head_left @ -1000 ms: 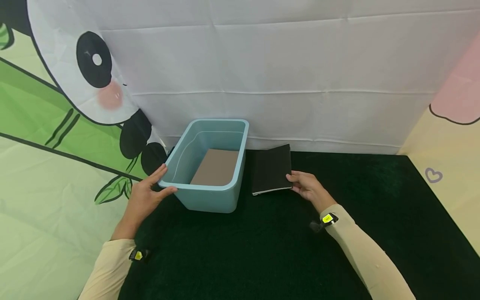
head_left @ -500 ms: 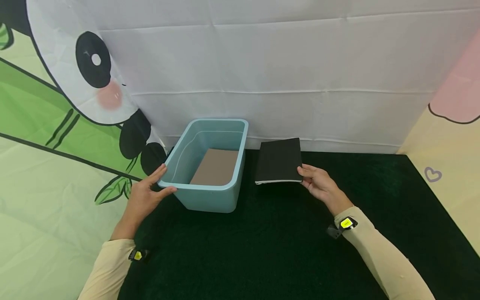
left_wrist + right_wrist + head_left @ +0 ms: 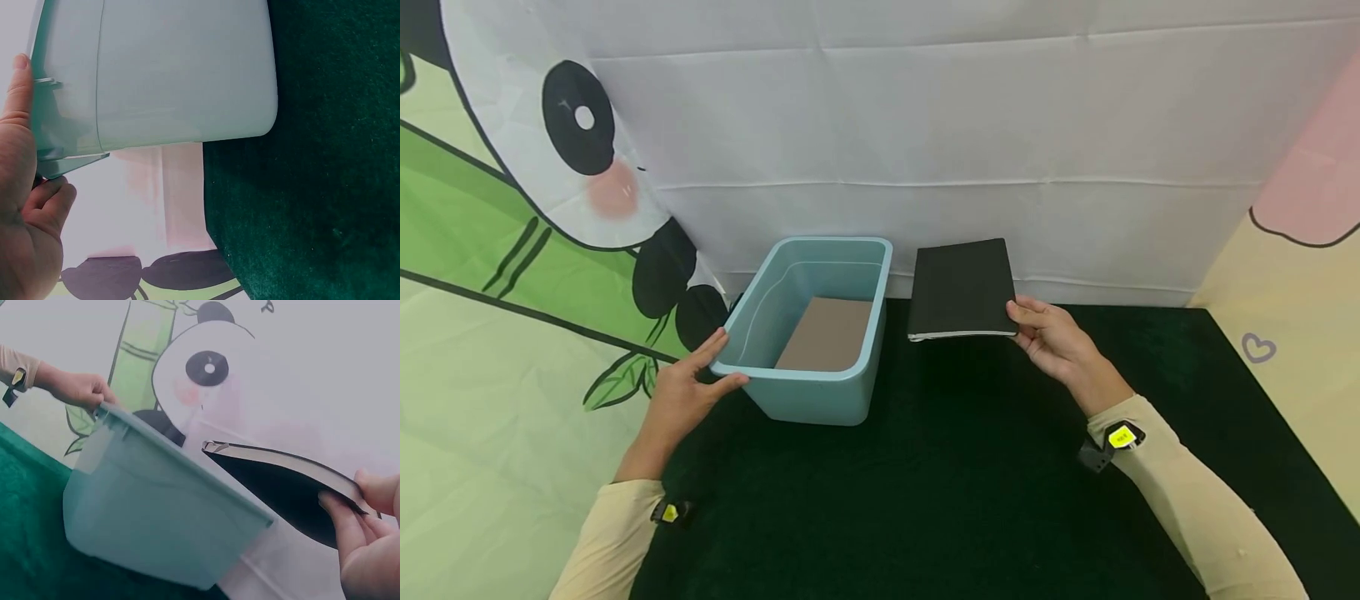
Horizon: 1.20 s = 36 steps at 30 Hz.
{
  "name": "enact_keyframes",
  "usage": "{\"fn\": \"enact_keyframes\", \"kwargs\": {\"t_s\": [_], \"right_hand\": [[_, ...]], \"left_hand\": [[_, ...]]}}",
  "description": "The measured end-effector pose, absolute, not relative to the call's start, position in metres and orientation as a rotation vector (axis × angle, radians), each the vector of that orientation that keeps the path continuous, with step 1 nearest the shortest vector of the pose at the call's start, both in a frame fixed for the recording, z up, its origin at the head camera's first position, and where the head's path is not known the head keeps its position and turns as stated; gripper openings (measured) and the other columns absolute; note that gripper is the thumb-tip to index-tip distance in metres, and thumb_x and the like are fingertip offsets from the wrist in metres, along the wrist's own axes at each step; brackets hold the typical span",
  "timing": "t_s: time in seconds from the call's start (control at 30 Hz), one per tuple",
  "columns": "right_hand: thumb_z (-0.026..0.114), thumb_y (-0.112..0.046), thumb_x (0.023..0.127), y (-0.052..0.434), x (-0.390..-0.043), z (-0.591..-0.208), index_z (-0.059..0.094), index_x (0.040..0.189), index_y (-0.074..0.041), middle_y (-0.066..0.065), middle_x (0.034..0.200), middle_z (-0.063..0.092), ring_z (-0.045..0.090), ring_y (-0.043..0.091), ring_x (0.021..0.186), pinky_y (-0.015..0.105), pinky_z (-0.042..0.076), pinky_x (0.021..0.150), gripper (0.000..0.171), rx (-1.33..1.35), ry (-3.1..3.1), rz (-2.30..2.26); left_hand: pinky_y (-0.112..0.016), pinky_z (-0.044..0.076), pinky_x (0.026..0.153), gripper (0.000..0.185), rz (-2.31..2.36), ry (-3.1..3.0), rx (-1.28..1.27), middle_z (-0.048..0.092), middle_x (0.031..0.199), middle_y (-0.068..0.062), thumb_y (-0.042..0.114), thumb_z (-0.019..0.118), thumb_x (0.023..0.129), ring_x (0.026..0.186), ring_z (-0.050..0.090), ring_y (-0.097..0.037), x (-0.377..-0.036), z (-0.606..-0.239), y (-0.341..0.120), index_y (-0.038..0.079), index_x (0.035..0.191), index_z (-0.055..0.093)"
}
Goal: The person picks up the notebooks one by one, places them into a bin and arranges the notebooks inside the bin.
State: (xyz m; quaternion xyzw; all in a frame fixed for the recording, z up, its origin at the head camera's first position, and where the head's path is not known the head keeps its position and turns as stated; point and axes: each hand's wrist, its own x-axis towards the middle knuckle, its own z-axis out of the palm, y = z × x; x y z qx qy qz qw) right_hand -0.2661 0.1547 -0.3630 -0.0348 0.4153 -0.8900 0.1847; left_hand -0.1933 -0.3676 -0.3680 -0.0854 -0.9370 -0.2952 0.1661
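Observation:
In the head view my left hand [image 3: 681,400] holds the near left corner of a light blue plastic bin [image 3: 805,398], its thumb on the front rim and its fingers along the left side. A flat grey-brown rectangular thing [image 3: 826,335] lies inside on the bottom. To the right of the bin, my right hand [image 3: 1056,346] pinches the right edge of a black-covered notebook [image 3: 962,287], thumb on top and fingers underneath. The right wrist view shows the notebook [image 3: 275,487] raised and tilted, its pale page edges visible, at about the height of the bin's rim.
A dark green cloth [image 3: 925,500] covers the table. Behind it hangs a white backdrop [image 3: 962,125] close to the table's back edge, with a printed panda [image 3: 576,117] on the left. Another printed panel with a small heart [image 3: 1258,347] stands at the right.
My right hand has lifted the notebook off the table and moved it slightly right and up, levelling its near edge. The left hand and the bin stay in place.

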Motion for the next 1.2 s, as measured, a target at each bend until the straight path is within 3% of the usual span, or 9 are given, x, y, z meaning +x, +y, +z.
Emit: {"fn": "enact_keyframes", "kwargs": {"t_s": [0.17, 0.47, 0.77, 0.97, 1.2], "right_hand": [[0.054, -0.005, 0.104, 0.144, -0.27, -0.342, 0.053, 0.129, -0.004, 0.004, 0.112, 0.073, 0.072, 0.012, 0.101, 0.023, 0.058, 0.088, 0.024, -0.126, 1.175, -2.492], [0.056, -0.002, 0.103, 0.105, -0.282, -0.319, 0.027, 0.157, 0.0, 0.004, 0.114, 0.068, 0.07, 0.011, 0.101, 0.023, 0.058, 0.088, 0.062, -0.095, 1.159, -2.494], [0.055, -0.001, 0.103, 0.067, -0.297, -0.31, 0.031, 0.159, -0.002, 0.002, 0.114, 0.066, 0.07, 0.009, 0.098, 0.022, 0.058, 0.085, 0.061, -0.047, 1.241, -2.462], [0.058, -0.001, 0.102, 0.044, -0.307, -0.306, 0.041, 0.153, -0.001, 0.002, 0.106, 0.071, 0.072, 0.01, 0.092, 0.022, 0.058, 0.083, 0.054, 0.004, 1.27, -2.451], [0.063, 0.001, 0.099, 0.018, -0.318, -0.304, 0.052, 0.145, 0.003, 0.004, 0.103, 0.072, 0.072, 0.013, 0.091, 0.03, 0.055, 0.097, 0.048, 0.032, 1.309, -2.437]], "left_hand": [[-0.071, 0.039, 0.105, 0.079, -0.828, -2.675, -0.242, 0.044, 0.158, -0.007, 0.036, 0.083, 0.087, 0.141, 0.044, -0.046, -0.193, -0.368, -0.368, 0.011, 0.153, 0.047], [-0.071, 0.039, 0.106, 0.079, -0.838, -2.68, -0.237, 0.043, 0.158, -0.007, 0.036, 0.082, 0.087, 0.142, 0.042, -0.046, -0.193, -0.366, -0.37, 0.011, 0.153, 0.047], [-0.069, 0.039, 0.107, 0.079, -0.831, -2.682, -0.218, 0.043, 0.158, -0.007, 0.036, 0.082, 0.087, 0.142, 0.043, -0.045, -0.194, -0.368, -0.369, 0.012, 0.153, 0.047], [-0.07, 0.038, 0.106, 0.079, -0.84, -2.687, -0.218, 0.042, 0.159, -0.008, 0.037, 0.081, 0.087, 0.142, 0.042, -0.047, -0.193, -0.367, -0.369, 0.012, 0.154, 0.046], [-0.07, 0.038, 0.106, 0.08, -0.838, -2.691, -0.219, 0.042, 0.159, -0.008, 0.038, 0.081, 0.087, 0.141, 0.042, -0.048, -0.192, -0.367, -0.37, 0.012, 0.154, 0.046]]}}
